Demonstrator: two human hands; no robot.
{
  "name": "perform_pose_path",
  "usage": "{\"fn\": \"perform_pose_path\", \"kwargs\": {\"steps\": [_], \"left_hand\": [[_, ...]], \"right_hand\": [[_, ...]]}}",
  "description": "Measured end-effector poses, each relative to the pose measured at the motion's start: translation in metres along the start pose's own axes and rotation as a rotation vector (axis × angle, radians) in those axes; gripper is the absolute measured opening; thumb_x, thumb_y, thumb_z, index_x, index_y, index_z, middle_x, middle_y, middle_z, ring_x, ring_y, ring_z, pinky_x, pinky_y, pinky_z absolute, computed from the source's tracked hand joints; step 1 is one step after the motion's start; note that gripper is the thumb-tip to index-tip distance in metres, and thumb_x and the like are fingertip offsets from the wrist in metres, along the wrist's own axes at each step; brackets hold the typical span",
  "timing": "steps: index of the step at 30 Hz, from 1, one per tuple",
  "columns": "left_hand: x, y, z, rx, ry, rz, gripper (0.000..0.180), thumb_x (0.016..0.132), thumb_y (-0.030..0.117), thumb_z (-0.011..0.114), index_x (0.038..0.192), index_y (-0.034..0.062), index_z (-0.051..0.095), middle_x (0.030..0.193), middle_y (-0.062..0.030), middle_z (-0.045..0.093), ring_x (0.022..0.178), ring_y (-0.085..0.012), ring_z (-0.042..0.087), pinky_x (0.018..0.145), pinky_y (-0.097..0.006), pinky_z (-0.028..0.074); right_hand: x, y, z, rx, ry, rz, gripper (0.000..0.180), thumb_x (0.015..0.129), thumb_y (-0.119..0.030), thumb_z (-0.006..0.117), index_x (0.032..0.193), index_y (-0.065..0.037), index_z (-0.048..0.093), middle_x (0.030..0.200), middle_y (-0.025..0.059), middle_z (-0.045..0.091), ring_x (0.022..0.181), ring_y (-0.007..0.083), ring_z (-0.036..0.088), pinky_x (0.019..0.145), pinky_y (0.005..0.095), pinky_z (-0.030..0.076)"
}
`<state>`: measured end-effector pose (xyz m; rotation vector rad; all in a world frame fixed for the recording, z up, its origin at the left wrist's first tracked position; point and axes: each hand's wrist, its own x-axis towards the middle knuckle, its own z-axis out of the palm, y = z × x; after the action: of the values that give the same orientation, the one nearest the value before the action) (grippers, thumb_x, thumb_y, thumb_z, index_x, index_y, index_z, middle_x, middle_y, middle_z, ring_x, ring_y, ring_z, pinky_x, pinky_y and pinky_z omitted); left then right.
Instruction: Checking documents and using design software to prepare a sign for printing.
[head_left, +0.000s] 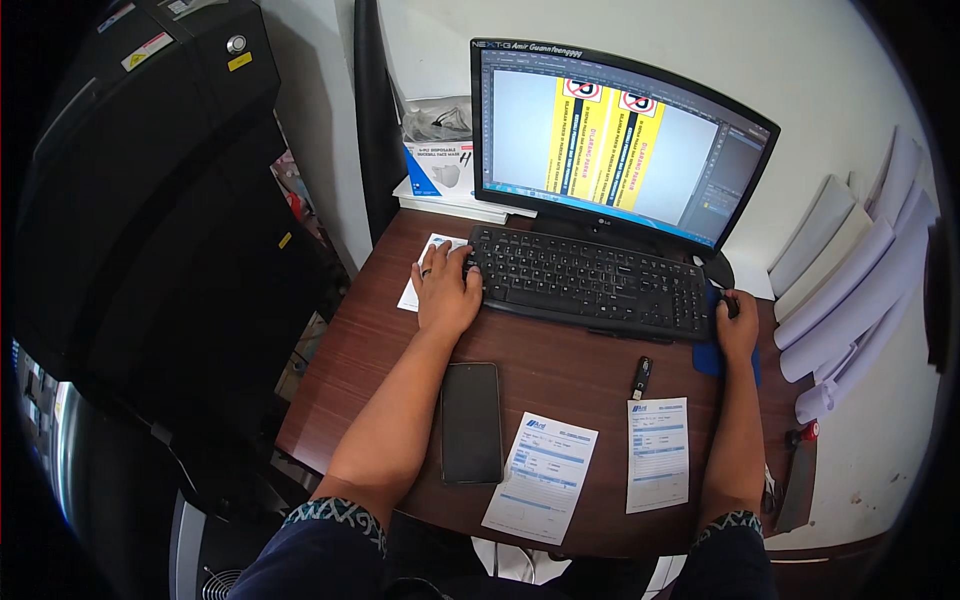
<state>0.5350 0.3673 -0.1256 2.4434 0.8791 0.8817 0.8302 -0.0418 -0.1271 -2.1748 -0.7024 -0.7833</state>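
Brown wooden desk (pixel 560 365) carries a black keyboard (pixel 590 283) up top, phone (pixel 472 422), two forms (pixel 542 476) lower centre, flash drive (pixel 641 377).

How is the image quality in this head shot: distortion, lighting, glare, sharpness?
Head view: strong fisheye bending, the monitor top and desk edges curve, with black corners at the rim. Lighting is even and soft; the large black machine at left sits dark. The phone screen shows faint sheen. Both hands, left hand and right hand, are sharp, without motion blur.
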Motion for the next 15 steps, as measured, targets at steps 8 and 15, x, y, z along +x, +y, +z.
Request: {"fn": "perform_pose_path", "kwargs": {"steps": [8, 15], "left_hand": [[-0.001, -0.002, 0.000, 0.019, 0.013, 0.019, 0.043, 0.095, 0.029, 0.054, 0.134, 0.0129, 0.058, 0.148, -0.0172, 0.047, 0.147, -0.0372, 0.031, 0.120, -0.060, 0.014], [0.000, -0.001, 0.000, 0.017, 0.012, 0.016, 0.043, 0.095, 0.029, 0.054, 0.135, 0.0130, 0.058, 0.149, -0.0171, 0.047, 0.147, -0.0371, 0.031, 0.120, -0.060, 0.014]], "right_hand": [[0.000, -0.008, 0.000, 0.001, -0.088, 0.043, 0.023, 0.082, -0.007, 0.069, 0.104, -0.002, 0.067, 0.106, 0.0149, 0.066, 0.099, 0.0316, 0.066, 0.090, 0.0386, 0.052], [0.001, -0.007, -0.001, 0.020, -0.097, 0.063, 0.022, 0.081, -0.007, 0.069, 0.103, -0.002, 0.067, 0.106, 0.0151, 0.066, 0.099, 0.0318, 0.066, 0.089, 0.0387, 0.052]]}}
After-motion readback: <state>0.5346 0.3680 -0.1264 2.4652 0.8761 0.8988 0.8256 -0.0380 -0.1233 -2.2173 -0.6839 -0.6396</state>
